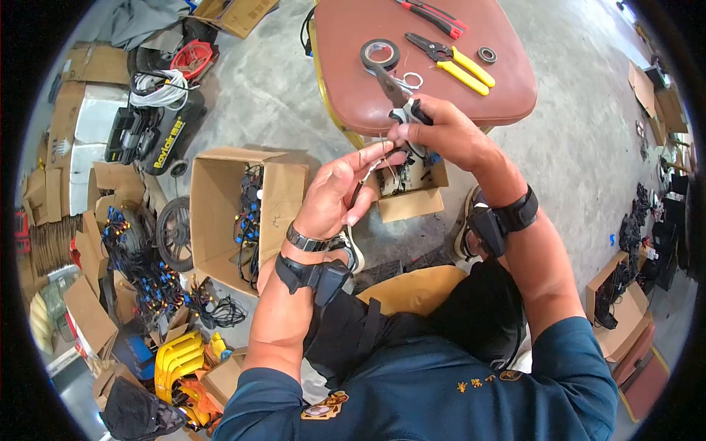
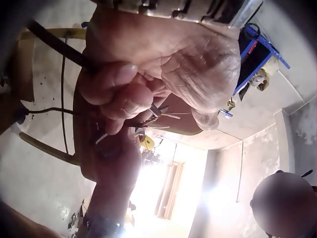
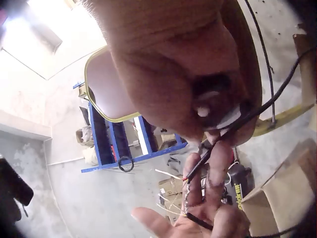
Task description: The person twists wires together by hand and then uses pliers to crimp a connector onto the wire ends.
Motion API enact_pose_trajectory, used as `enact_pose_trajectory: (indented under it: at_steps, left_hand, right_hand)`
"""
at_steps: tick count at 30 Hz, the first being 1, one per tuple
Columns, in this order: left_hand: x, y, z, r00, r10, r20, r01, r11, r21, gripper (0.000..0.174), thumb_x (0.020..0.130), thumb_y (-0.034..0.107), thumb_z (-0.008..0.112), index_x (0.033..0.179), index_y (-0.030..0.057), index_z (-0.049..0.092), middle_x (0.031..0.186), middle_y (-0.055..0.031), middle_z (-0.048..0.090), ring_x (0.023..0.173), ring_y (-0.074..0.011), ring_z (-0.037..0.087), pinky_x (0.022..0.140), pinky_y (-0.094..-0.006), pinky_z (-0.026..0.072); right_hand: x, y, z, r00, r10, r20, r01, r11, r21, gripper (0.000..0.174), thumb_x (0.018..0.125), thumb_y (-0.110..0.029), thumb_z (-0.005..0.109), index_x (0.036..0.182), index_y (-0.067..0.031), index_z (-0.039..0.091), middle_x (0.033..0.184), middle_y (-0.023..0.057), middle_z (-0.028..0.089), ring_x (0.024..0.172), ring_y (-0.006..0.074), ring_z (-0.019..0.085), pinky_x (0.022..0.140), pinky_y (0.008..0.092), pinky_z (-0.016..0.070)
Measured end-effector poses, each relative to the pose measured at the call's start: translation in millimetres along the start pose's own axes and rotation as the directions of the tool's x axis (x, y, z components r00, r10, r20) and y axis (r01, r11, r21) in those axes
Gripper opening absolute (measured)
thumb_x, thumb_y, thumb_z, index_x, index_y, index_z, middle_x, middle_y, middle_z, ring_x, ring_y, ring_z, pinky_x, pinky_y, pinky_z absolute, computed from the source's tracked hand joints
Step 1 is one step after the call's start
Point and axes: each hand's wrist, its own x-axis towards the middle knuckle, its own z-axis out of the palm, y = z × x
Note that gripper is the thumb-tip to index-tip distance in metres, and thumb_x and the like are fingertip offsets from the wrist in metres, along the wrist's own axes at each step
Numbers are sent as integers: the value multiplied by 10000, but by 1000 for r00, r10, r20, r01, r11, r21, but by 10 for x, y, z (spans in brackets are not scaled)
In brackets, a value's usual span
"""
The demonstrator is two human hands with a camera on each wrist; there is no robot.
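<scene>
My right hand (image 1: 452, 136) grips scissors (image 1: 393, 91) with black-and-white handles, their blades pointing away from me over the seat's near edge. Slightly lower, my left hand (image 1: 334, 187) holds a black cable (image 1: 357, 194) between curled fingers, palm up. In the right wrist view, a bare twisted wire joint (image 3: 186, 193) lies along the left fingers, between two black-sheathed lengths. Thin loose wire ends (image 3: 169, 174) stick out sideways from it. Another black cable length (image 3: 277, 94) runs past the right hand toward the joint. The right palm partly hides the scissor handles.
A maroon padded seat (image 1: 353, 103) holds black tape (image 1: 396, 54), yellow-handled wire strippers (image 1: 462, 76), red-and-black pliers (image 1: 435, 19) and a metal bearing (image 1: 480, 56). An open cardboard box (image 1: 287, 213) stands left of my legs; a smaller box (image 1: 412, 206) sits below the hands.
</scene>
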Motion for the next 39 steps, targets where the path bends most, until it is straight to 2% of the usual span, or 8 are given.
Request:
enact_pose_trajectory:
  at_steps: [4, 10, 16, 20, 25, 31, 34, 39]
  left_hand:
    - [-94, 87, -4, 1000, -7, -4, 7, 991, -136, 794, 980, 554, 479, 1502, -25, 327, 1507, -252, 402, 477, -84, 513, 421, -182, 382]
    - [-189, 217, 95, 1000, 19, -12, -22, 925, -379, 694, 910, 223, 521, 1511, -34, 289, 1540, -287, 319, 617, -270, 682, 487, -306, 542]
    - [-289, 149, 3, 994, 90, -64, -109, 902, -418, 648, 926, 138, 494, 1509, -45, 279, 1540, -291, 314, 576, -243, 666, 492, -299, 549]
    - [-339, 155, -33, 981, 139, -133, -180, 909, -375, 615, 931, 103, 496, 1511, 0, 319, 1543, -272, 325, 551, -209, 647, 492, -276, 541]
    - [-343, 69, -85, 937, 209, -280, -277, 933, -230, 604, 939, 47, 503, 1520, 54, 337, 1551, -213, 353, 554, -172, 635, 493, -253, 518]
    - [-259, 37, -33, 908, 180, -377, -252, 956, -150, 616, 931, -9, 527, 1513, 25, 331, 1540, -157, 399, 573, -136, 629, 512, -257, 513]
    - [-193, 12, -21, 902, 184, -392, -257, 956, -144, 625, 928, 1, 561, 1511, 21, 336, 1543, -177, 386, 577, -127, 623, 513, -257, 512]
    - [-88, -8, -7, 906, 176, -386, -262, 947, -184, 636, 930, 19, 595, 1510, 14, 337, 1546, -191, 375, 581, -119, 612, 515, -262, 509]
  right_hand:
    - [-36, -23, -13, 992, -22, -124, 21, 1000, -15, 190, 943, -143, 624, 1086, -19, 642, 995, 41, 710, 908, 119, 622, 854, 270, 453]
    - [-146, -66, -52, 990, -14, -141, 12, 1000, -15, 129, 913, -153, 637, 929, -33, 680, 795, -5, 642, 735, 80, 561, 664, 241, 437]
    - [-268, -117, -92, 996, 87, -10, -88, 977, -196, 143, 903, -153, 649, 958, -23, 671, 785, -9, 638, 721, 79, 570, 631, 268, 454]
    - [-308, -70, -16, 986, 122, 110, -45, 845, -533, 245, 864, -186, 673, 964, 31, 617, 807, 123, 684, 749, 199, 646, 685, 367, 504]
    - [-352, -196, 170, 967, 167, 192, -12, 784, -621, 280, 870, -223, 673, 953, 31, 591, 803, 204, 657, 762, 339, 642, 706, 408, 495]
    - [-346, -236, 255, 972, 186, 141, -55, 772, -633, 293, 886, -240, 671, 983, 26, 596, 794, 227, 639, 754, 367, 626, 696, 434, 476]
    - [-326, -114, 222, 981, 159, 110, -61, 794, -605, 312, 926, -145, 656, 1186, 20, 607, 845, 74, 662, 785, 134, 584, 730, 327, 497]
    - [-313, -148, 243, 982, 168, 90, -95, 840, -534, 338, 947, -105, 625, 1257, 21, 574, 931, 58, 679, 852, 100, 584, 759, 305, 507]
